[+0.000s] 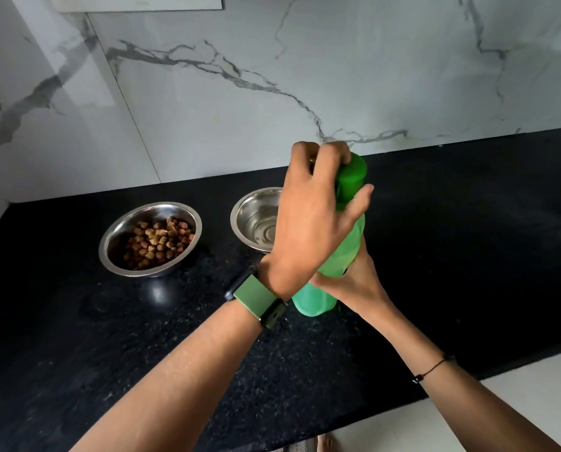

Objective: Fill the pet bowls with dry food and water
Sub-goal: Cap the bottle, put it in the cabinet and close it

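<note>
Right hand (349, 282), lower centre-right of frame, wrapped round the body of the green bottle (331, 256), holding it upright above the black bench (468, 256). Left hand (311, 220) just above, closed over the bottle's cap (352, 177). Beyond, centre: empty steel bowl (256, 220), partly hidden. Centre-left: steel bowl of kibble (150, 239). Food seemingly done; water step in hand. Next, probably: cap off, bottle tipped over the empty bowl.

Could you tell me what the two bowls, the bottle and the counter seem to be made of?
Bowls: probably stainless steel, given the bright, mirror-like rims. Bottle: likely plastic, translucent matte green with a darker opaque cap. Counter: looks like polished black stone, perhaps granite, speckled and glossy with reflections.
</note>
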The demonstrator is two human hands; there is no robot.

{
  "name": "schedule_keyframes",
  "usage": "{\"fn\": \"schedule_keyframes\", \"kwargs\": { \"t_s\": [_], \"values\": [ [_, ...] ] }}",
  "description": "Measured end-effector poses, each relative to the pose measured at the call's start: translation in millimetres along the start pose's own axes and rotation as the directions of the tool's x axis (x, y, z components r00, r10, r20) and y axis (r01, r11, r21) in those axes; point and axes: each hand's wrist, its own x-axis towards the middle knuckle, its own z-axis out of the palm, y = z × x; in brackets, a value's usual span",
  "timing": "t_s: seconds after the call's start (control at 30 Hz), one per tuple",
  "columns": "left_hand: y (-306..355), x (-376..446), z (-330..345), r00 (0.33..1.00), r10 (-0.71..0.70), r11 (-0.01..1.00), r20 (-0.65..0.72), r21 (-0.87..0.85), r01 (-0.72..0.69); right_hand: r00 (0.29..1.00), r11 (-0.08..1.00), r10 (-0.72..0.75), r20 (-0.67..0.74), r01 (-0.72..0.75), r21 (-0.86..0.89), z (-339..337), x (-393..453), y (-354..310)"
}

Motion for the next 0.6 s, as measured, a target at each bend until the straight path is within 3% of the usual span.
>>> {"fn": "schedule_keyframes", "kwargs": {
  "t_s": [0.13,0.23,0.33,0.4,0.5,0.53,0.6],
  "values": [
    [-0.6,-3.5,0.7,0.999,-0.031,0.996,0.011,0.079,0.03,1.0,1.0,-0.013,-0.006,0.013,0.004,1.7,0.5,1.2],
    [-4.2,-8.6,-2.0,0.993,-0.108,0.965,0.055,-0.232,0.118,1.0,0.999,-0.024,-0.011,0.024,0.025,2.6,0.3,3.2],
    [-15.6,-6.5,-9.9,0.956,-0.179,0.798,0.232,-0.534,0.279,0.999,0.998,-0.011,-0.034,0.013,0.057,3.4,0.7,7.2],
    [-23.5,-8.6,-12.4,0.953,-0.215,0.694,0.214,-0.653,0.303,0.999,0.997,-0.001,-0.049,0.005,0.072,4.3,0.5,10.8],
    [-25.0,-7.9,-17.5,0.883,-0.398,0.432,0.248,-0.799,0.419,0.999,0.997,-0.011,-0.051,0.015,0.082,6.7,0.4,13.9],
    [-25.2,-6.8,-18.5,0.878,-0.396,0.408,0.269,-0.805,0.431,0.999,0.996,-0.016,-0.046,0.02,0.084,7.3,-0.1,14.1],
    [-19.4,-3.2,-21.6,0.902,-0.301,0.551,0.309,-0.716,0.429,0.999,0.994,-0.006,-0.037,0.01,0.105,7.1,-0.2,12.7]
  ]
}}
